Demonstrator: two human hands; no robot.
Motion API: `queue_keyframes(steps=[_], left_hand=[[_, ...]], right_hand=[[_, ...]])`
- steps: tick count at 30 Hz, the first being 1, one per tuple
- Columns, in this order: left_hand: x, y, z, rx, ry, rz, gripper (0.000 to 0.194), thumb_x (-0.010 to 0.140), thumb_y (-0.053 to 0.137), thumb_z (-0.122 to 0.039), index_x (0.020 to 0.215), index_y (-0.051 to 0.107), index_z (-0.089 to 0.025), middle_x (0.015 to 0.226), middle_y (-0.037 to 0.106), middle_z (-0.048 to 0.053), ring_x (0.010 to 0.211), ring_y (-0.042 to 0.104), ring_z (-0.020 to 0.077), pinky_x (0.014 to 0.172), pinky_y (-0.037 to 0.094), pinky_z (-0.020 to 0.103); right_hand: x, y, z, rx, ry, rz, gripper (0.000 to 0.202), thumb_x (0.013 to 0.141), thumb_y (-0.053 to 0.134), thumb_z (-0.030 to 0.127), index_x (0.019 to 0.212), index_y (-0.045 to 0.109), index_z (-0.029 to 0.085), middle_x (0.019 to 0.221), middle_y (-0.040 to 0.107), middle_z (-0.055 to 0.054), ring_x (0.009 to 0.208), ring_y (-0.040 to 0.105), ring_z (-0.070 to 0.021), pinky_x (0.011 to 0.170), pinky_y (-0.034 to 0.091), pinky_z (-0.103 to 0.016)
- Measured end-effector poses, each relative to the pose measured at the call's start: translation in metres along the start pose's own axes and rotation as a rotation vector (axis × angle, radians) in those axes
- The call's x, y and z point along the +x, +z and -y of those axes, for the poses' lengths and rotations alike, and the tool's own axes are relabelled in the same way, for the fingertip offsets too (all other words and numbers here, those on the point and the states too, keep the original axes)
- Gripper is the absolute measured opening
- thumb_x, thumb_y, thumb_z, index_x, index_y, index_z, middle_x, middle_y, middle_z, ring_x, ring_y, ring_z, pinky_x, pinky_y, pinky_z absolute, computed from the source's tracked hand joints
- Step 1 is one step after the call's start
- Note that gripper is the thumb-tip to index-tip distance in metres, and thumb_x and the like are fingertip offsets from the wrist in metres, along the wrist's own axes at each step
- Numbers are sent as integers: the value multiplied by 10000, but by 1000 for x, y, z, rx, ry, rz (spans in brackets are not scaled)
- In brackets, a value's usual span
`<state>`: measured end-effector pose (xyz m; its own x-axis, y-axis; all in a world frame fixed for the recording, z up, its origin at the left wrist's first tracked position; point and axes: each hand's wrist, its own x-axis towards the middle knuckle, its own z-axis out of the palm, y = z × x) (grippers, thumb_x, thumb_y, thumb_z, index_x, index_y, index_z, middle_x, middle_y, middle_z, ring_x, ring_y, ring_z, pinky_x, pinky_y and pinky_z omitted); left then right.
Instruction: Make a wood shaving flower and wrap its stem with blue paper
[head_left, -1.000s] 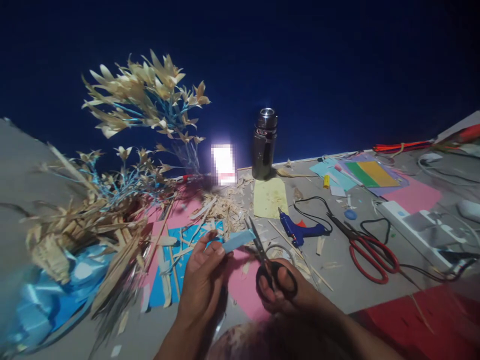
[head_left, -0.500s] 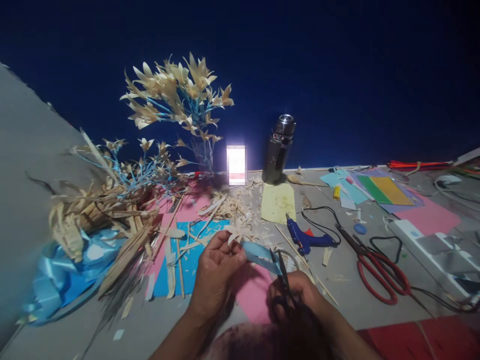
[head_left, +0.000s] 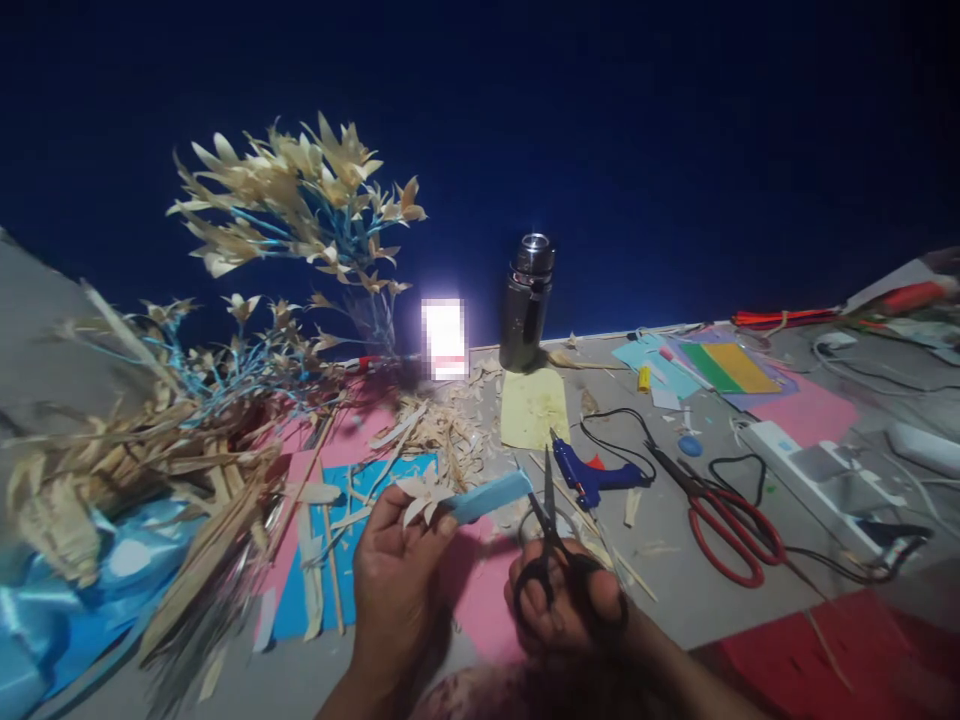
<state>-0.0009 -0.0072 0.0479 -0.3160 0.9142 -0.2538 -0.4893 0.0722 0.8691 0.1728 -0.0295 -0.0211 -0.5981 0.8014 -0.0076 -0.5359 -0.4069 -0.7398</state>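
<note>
My left hand [head_left: 397, 570] is closed on a pale husk flower [head_left: 427, 497] and a light blue paper-like strip [head_left: 491, 497], pinching them between thumb and fingers. The strip's free end points right, close to the scissor blades. Black-handled scissors [head_left: 552, 530] are in my right hand [head_left: 562, 600], fingers through the loops, blades slightly apart and pointing up and away from me. Under both hands lies a pink sheet [head_left: 484, 600]. Just beyond the scissors rests a blue glue gun [head_left: 592, 475].
Husk flowers on blue stems [head_left: 300, 220] stand back left, above dried husks [head_left: 210, 560] and blue ribbon [head_left: 112, 560]. A dark flask [head_left: 525, 310] stands behind a yellow sheet [head_left: 534, 410]. Red-handled scissors [head_left: 731, 530] and a white power strip [head_left: 810, 490] lie right.
The blue strip, looped toward the scissors before, now sticks out straight with a free end apart from the blades. The scissors are turned more upright and opened wider. The view has shifted right.
</note>
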Motion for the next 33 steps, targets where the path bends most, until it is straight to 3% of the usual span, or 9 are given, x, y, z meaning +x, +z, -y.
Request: queue_keyframes(steps=[2,5,9,16,19,23,27,30,33], left_hand=[[0,2,-1,32,-24,2,557,550,974,-230,974,613,-223,546,607,-102,505,632,115,503,513,175],[2,4,-3,10,-53,-3,618,490,994,-225,969,604,-221,630,667,-76,611,696,147,572,573,206],[7,5,-3,-46,-57,16,665,451,997,-174,984,601,-220,698,690,-74,595,665,103,584,572,180],[2,4,2,-23,-105,45,678,454,993,-164,1015,617,-223,691,690,-72,575,658,106,561,566,186],[-5,6,5,22,-126,107,602,481,990,-194,968,637,-214,657,693,-51,577,675,135,590,588,228],[-10,8,9,51,-147,144,568,511,987,-225,970,652,-211,650,707,-22,599,694,163,619,601,255],[-2,-1,6,51,-120,101,628,469,998,-205,997,658,-212,614,656,-54,586,670,152,592,588,236],[10,-14,0,26,-90,75,627,447,997,-184,983,672,-181,692,674,-35,565,623,113,557,558,198],[21,-22,-3,31,-70,89,578,464,988,-156,950,675,-175,716,671,-34,582,610,93,557,526,162]], right_hand=[[3,5,-2,146,-79,10,780,593,695,922,782,566,176,635,467,34,519,335,-77,470,289,-212],[7,11,-4,294,-121,14,675,673,765,811,777,565,175,597,423,65,489,278,-59,436,250,-185],[8,15,-6,411,-153,35,605,744,774,739,746,525,188,571,354,86,469,245,-55,401,211,-160],[9,12,-7,571,-185,143,556,812,790,636,697,482,187,538,298,102,446,176,-48,370,153,-137],[8,12,-7,527,-196,74,614,793,701,773,722,517,191,561,325,85,463,230,-58,398,204,-166],[8,21,-4,418,-167,-4,759,668,593,954,771,561,203,622,380,54,506,310,-92,457,294,-231],[8,24,5,417,-209,-78,698,669,692,886,679,522,208,582,328,67,504,242,-90,451,256,-234],[3,15,16,436,-314,-167,656,703,765,787,628,478,203,579,276,80,500,188,-82,436,217,-209],[-3,3,26,321,-325,-246,669,693,712,848,700,545,200,587,335,76,508,248,-82,457,250,-200]])
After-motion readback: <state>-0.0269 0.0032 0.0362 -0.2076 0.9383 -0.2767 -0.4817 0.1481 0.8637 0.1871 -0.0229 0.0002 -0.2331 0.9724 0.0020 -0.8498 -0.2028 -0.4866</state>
